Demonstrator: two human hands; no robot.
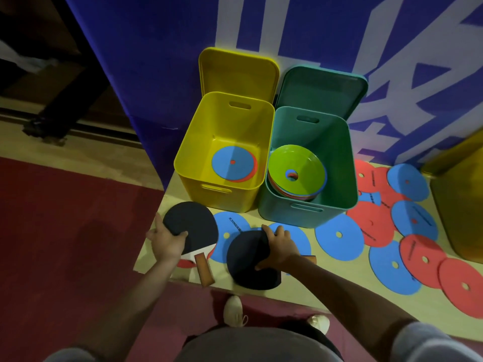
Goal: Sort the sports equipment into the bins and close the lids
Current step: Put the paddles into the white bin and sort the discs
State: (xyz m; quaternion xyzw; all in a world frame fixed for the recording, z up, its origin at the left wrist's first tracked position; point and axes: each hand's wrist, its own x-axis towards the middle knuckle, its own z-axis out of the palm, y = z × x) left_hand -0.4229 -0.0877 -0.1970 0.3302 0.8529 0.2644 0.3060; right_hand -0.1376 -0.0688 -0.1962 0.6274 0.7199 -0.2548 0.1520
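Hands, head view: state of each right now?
Left hand: grips the blade of a black table tennis paddle with a wooden handle.
Right hand: grips the blade of a second black paddle.

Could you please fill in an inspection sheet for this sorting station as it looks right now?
Surface: wooden table, flat spot markers scattered on it.
Job's things: yellow bin open, flat markers inside; green bin open, stacked disc cones inside; both lids propped behind; blue marker and red marker still loose.
Clutter: nothing seen.
Grips: left hand holds a black paddle; right hand holds a second paddle.
Cables: nothing seen.
Surroundings: blue banner behind, red floor.
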